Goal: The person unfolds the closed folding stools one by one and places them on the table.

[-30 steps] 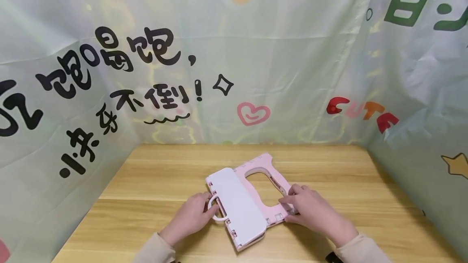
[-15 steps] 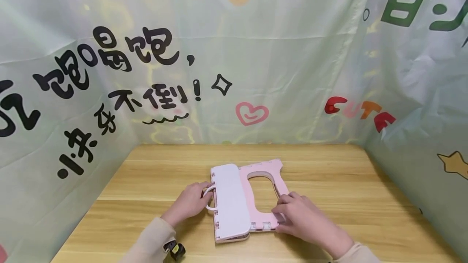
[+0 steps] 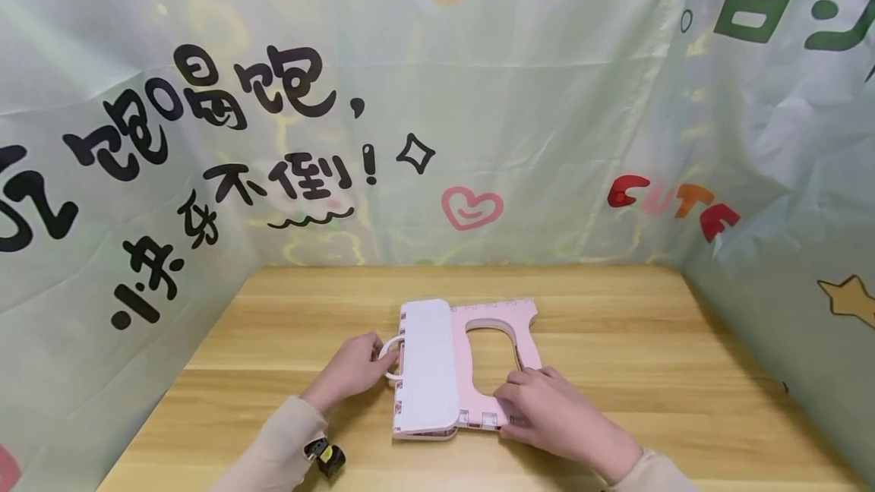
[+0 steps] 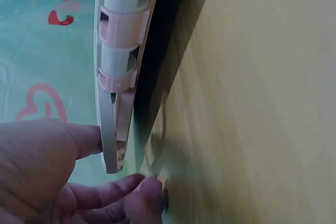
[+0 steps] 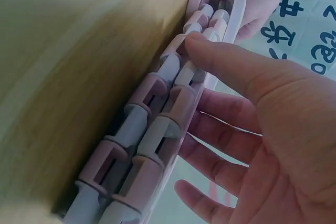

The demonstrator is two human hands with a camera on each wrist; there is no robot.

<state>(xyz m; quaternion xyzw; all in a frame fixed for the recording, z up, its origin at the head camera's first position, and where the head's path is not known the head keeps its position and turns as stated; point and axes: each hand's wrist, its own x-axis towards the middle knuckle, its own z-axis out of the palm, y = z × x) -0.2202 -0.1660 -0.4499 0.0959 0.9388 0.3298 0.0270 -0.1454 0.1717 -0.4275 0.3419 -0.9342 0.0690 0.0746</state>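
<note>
A pink and white folding stool (image 3: 427, 370) lies folded flat on the table. Its white panel is on the left, and the pink leg frame (image 3: 465, 348) with a big opening is on the right. My left hand (image 3: 352, 370) holds the small white loop handle (image 3: 386, 359) at the left edge; its thumb touches that handle in the left wrist view. At the near right corner, my right hand (image 3: 563, 416) grips the pink frame. The right wrist view shows my thumb on the hinged edge (image 5: 152, 108) and the other fingers along the opposite face.
The wooden table (image 3: 615, 325) extends around the stool on all sides. Printed cloth (image 3: 547, 97) hangs behind it and along both sides. A black strap with a small device (image 3: 326, 458) sits on my left wrist.
The stool has turned clockwise, from slanted to nearly square with the table. My right hand has moved left with its corner, while my left hand has stayed on the handle.
</note>
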